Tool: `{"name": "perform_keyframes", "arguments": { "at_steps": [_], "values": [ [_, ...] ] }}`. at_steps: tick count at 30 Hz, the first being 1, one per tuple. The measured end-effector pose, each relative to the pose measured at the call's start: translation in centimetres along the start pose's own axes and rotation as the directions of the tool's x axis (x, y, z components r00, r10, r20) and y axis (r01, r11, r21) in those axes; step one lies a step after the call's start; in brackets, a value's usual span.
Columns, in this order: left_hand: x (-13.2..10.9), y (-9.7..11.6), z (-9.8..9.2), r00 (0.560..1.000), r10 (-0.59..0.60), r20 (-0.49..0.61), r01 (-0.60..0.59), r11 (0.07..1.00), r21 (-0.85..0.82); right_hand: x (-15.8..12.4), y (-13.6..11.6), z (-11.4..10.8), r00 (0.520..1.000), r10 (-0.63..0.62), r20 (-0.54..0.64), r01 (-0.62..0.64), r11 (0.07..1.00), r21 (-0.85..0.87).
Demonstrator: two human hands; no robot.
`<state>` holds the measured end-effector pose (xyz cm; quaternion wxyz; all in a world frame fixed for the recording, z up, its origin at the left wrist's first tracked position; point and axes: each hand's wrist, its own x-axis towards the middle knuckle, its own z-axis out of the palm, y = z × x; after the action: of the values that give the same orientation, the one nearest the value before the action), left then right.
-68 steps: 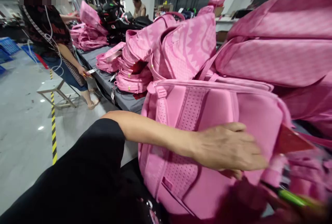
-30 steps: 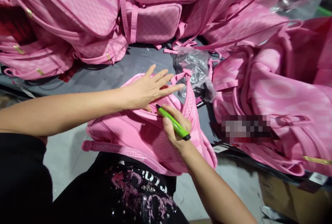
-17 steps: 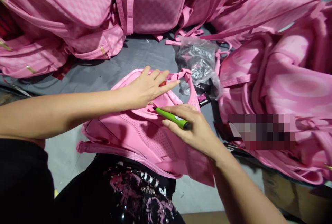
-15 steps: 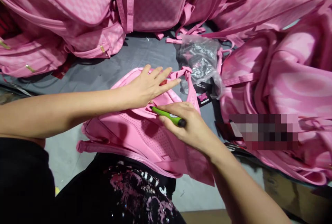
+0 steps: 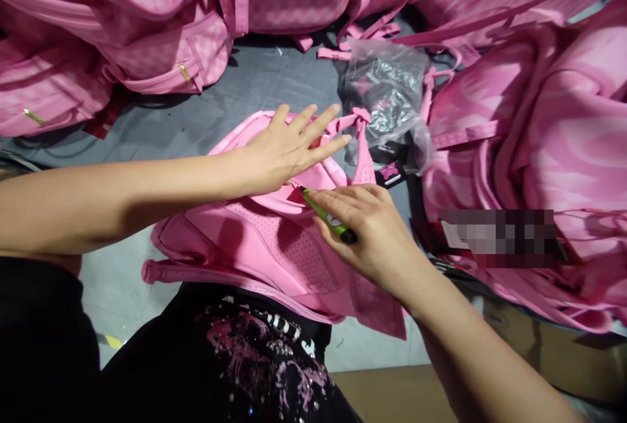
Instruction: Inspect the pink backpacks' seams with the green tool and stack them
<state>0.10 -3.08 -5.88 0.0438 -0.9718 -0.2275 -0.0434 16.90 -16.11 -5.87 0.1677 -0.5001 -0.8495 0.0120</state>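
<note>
A pink backpack [image 5: 264, 240] lies back-side up across the table edge, against my body. My left hand [image 5: 289, 145] rests flat on its upper part with the fingers spread, holding nothing. My right hand [image 5: 372, 234] is closed around a green marker [image 5: 326, 216], whose tip touches the backpack just under my left palm. The backpack's top loop [image 5: 360, 124] sticks out past my left fingertips.
Several more pink backpacks are heaped at the back left [image 5: 147, 12] and on the right [image 5: 539, 116]. A crumpled clear plastic bag [image 5: 386, 93] lies on the grey table [image 5: 255, 90]. A cardboard box [image 5: 548, 358] stands below the table on the right.
The view swung from the room down onto the backpack in front of me. In the last half second the marker tip shifted slightly right on the backpack; my left hand stayed flat.
</note>
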Motion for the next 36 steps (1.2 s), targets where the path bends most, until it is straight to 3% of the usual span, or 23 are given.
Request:
{"name": "perform_keyframes", "arguments": {
  "at_steps": [3, 7, 10, 17, 22, 29, 36],
  "values": [
    [0.0, 0.1, -0.3, 0.998, -0.023, 0.057, 0.019, 0.998, 0.065, 0.8, -0.1, -0.7, 0.996, 0.019, 0.092, -0.020, 1.000, 0.014],
    [0.0, 0.2, -0.2, 0.996, -0.064, 0.065, 0.060, 0.996, 0.073, 1.8, -0.9, -0.8, 0.980, 0.052, 0.195, -0.030, 0.993, -0.116],
    [0.1, 0.3, -0.2, 0.998, -0.052, 0.047, 0.048, 0.995, 0.088, 1.9, -1.2, -0.4, 0.980, 0.080, 0.182, -0.042, 0.978, -0.206],
    [0.9, -0.4, -0.1, 0.994, -0.038, 0.101, 0.031, 0.997, 0.069, 2.2, -1.4, 0.6, 0.987, 0.109, 0.118, -0.094, 0.988, -0.124],
    [0.6, -0.8, 0.2, 0.999, -0.011, 0.038, 0.014, 0.997, -0.071, 2.5, -1.8, 0.3, 0.980, 0.139, 0.141, -0.121, 0.984, -0.129],
    [0.2, -0.7, -0.2, 1.000, -0.015, 0.026, 0.014, 0.999, 0.035, 2.7, -2.4, 0.2, 0.970, 0.205, 0.131, -0.184, 0.970, -0.161],
    [0.2, -0.7, 0.4, 1.000, -0.001, -0.031, 0.001, 1.000, -0.018, 3.2, -3.2, 0.2, 0.946, 0.273, 0.173, -0.234, 0.948, -0.213]
  ]
}}
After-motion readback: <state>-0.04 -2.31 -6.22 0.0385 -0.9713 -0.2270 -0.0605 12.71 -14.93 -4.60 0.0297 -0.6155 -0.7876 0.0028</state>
